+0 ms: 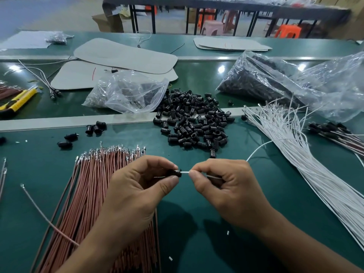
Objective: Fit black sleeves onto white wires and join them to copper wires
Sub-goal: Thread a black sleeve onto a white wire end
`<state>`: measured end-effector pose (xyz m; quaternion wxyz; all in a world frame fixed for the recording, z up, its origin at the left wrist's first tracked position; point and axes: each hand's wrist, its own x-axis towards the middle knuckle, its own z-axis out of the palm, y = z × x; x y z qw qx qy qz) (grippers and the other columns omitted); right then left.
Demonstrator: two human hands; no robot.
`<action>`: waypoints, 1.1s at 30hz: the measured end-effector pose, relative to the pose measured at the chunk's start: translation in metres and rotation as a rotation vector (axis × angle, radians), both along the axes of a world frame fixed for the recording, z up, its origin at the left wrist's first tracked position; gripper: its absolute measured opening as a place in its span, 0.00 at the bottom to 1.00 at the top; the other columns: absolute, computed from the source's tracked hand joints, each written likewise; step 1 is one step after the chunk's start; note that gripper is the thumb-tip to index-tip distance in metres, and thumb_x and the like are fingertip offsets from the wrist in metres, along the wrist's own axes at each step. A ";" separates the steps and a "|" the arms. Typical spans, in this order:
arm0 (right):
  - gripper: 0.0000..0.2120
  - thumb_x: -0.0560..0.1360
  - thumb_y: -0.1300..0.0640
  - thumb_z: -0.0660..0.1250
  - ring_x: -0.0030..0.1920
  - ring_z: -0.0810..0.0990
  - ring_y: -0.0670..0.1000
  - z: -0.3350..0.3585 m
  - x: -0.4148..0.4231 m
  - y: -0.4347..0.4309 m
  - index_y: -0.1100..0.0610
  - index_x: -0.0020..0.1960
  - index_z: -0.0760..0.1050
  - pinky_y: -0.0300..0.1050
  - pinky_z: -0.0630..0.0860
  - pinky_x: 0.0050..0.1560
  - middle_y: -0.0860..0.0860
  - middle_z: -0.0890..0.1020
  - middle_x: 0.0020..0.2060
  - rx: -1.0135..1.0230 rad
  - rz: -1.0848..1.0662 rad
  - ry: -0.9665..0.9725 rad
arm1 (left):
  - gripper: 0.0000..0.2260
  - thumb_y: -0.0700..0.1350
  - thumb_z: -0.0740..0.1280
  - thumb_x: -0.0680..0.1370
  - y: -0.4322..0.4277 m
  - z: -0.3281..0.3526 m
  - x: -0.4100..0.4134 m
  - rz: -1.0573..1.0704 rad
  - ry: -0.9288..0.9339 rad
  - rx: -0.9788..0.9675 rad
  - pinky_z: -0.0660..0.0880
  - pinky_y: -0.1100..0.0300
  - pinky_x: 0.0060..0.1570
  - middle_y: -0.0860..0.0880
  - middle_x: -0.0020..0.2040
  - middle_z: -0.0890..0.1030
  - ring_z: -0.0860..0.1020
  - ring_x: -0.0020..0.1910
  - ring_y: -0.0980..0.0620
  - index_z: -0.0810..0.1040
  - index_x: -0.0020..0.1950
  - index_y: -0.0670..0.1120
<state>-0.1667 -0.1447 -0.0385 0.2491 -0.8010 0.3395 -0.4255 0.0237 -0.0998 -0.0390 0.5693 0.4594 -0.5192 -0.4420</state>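
Black sleeve (176,173) sits pinched between the thumb and forefinger of the left hand (136,192), a little below the middle of the view, its open end facing three o'clock. A white wire (185,172) enters that end. The right hand (226,186) pinches this wire just beside the sleeve with thumb and forefinger, its other fingers curled. The wire's free length curves off toward one o'clock, to the bundle of white wires (295,154) that fans across the green table (197,223) from two o'clock down to four o'clock. The fingertips of the two hands are close together, with only a short bit of wire showing between them. Under the left wrist, from seven to ten o'clock, lies a thick bundle of copper wires (92,194) with metal terminals at its far end, and a loose copper wire (39,211) curves beside it at eight o'clock. At twelve o'clock from the hands is a pile of black sleeves (197,123), with a few stray sleeves (95,128) at ten o'clock. At three o'clock, near the right edge, lie sleeved wires (334,133). Farther back, a small clear bag (128,91) lies at eleven o'clock and a large clear bag of dark parts (266,81) at one o'clock. A yellow utility knife (17,101) rests at the left edge, and grey cardboard sheets (126,54) lie beyond the small bag.
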 end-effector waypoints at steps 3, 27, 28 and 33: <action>0.08 0.76 0.61 0.71 0.28 0.73 0.44 0.000 0.003 0.004 0.58 0.38 0.81 0.38 0.69 0.32 0.43 0.76 0.28 0.025 0.022 -0.005 | 0.11 0.37 0.75 0.67 0.002 0.001 -0.003 -0.015 0.048 -0.014 0.79 0.66 0.47 0.44 0.46 0.85 0.85 0.46 0.48 0.82 0.47 0.47; 0.03 0.78 0.63 0.68 0.40 0.73 0.43 -0.002 -0.016 -0.020 0.59 0.51 0.78 0.33 0.68 0.43 0.47 0.77 0.42 -0.068 -0.062 0.236 | 0.04 0.46 0.72 0.74 -0.004 -0.002 0.023 0.323 -0.340 -0.129 0.81 0.57 0.36 0.52 0.42 0.85 0.82 0.37 0.50 0.83 0.47 0.54; 0.03 0.78 0.65 0.68 0.40 0.72 0.44 0.000 -0.023 -0.026 0.60 0.51 0.78 0.32 0.68 0.44 0.48 0.77 0.42 -0.114 -0.121 0.262 | 0.04 0.46 0.72 0.76 -0.008 -0.004 0.041 0.439 -0.394 -0.119 0.81 0.57 0.38 0.52 0.42 0.84 0.81 0.37 0.50 0.83 0.47 0.55; 0.03 0.78 0.65 0.67 0.42 0.76 0.53 0.003 -0.034 -0.034 0.62 0.50 0.79 0.50 0.75 0.45 0.52 0.79 0.44 -0.340 -0.217 0.339 | 0.16 0.54 0.63 0.78 -0.014 0.003 0.083 0.699 -0.803 -0.065 0.68 0.48 0.70 0.48 0.67 0.75 0.73 0.67 0.46 0.76 0.64 0.52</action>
